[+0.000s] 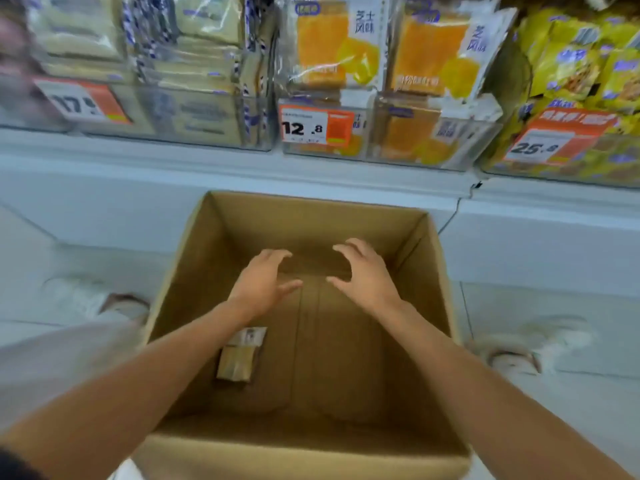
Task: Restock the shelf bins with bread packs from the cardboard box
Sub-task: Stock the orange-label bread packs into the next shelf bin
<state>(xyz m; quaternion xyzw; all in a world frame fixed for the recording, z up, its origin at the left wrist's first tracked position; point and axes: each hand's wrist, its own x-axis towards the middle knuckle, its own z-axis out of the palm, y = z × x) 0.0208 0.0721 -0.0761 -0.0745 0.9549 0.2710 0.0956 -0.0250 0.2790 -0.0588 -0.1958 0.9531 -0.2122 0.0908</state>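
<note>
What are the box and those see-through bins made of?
The box looks like plain brown cardboard: matte, with folded bottom flaps and creased corners. The bins seem to be clear rigid plastic, perhaps acrylic: glossy, with packs showing through the front walls.

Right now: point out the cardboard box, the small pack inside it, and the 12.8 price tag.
cardboard box (313, 216): head view, far inner wall.
small pack (239, 358): head view, its middle.
12.8 price tag (304, 128): head view, white part with the digits.

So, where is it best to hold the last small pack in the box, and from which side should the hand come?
Probably from above with the left hand, which is nearer. The small pack lies flat on the floor of the cardboard box, left of centre, so pinch its two long side edges rather than the crimped end.
</note>
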